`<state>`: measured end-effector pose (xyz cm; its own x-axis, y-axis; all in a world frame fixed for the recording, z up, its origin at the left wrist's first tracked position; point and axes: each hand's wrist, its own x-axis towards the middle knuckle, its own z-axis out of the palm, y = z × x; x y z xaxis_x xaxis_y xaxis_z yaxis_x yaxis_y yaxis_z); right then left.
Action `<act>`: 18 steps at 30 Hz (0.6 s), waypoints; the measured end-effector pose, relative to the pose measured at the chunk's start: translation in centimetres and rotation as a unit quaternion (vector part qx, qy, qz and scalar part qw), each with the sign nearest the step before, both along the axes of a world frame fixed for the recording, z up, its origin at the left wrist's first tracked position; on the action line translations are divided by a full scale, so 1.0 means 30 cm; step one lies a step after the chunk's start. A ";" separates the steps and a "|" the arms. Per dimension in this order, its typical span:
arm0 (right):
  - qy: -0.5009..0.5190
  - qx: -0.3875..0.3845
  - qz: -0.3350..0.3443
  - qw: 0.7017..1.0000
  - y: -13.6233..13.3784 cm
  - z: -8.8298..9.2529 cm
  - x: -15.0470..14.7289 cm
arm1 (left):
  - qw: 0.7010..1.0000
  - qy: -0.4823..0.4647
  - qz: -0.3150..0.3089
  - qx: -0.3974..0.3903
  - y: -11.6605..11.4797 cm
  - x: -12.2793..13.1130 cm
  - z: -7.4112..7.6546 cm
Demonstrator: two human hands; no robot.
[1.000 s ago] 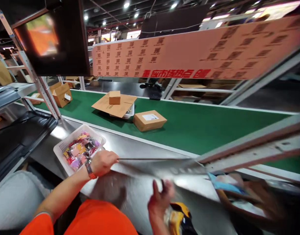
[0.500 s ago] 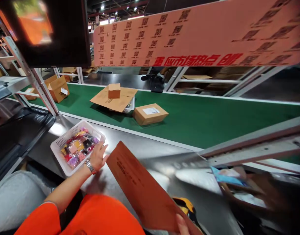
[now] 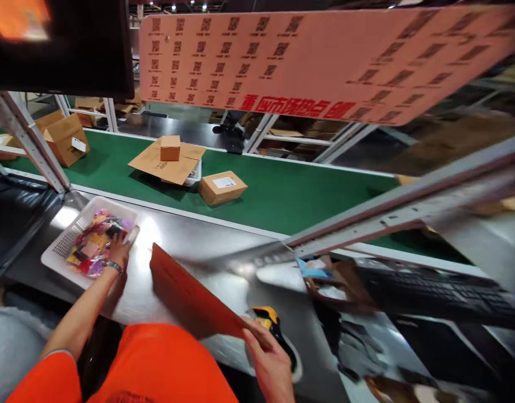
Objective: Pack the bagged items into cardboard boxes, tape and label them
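Toward ten o'clock, a dark monitor (image 3: pixel 89 61), cut off at the edge of view, with an orange glow in its upper corner. Between twelve and one, a pink board (image 3: pixel 324 61) with rows of QR codes and red characters along the bottom. Stretching from nine to four, a green belt (image 3: pixel 282 196). On it, near nine, a carton (image 3: pixel 66 143) with a white label; toward ten, a flat cardboard piece (image 3: pixel 173 169) over a white basket (image 3: pixel 194 177), beneath a small box (image 3: pixel 170 149); close to centre, toward nine, a labelled box (image 3: pixel 223 188). At four, a blurred black keyboard (image 3: pixel 446 294).
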<state>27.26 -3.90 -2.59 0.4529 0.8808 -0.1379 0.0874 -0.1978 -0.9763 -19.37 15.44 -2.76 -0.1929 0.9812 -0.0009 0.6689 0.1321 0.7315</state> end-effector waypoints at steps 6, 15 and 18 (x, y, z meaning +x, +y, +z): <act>-0.033 0.009 0.051 0.998 -0.044 0.141 -0.092 | 0.982 -0.171 -0.037 0.067 -0.055 0.204 0.045; 0.052 0.014 -0.082 0.995 0.006 0.157 -0.083 | 0.948 -0.314 -0.024 0.046 -0.157 0.514 0.021; 0.059 0.039 -0.123 0.990 0.050 0.174 -0.086 | 0.943 -0.323 -0.079 0.030 -0.139 0.504 0.055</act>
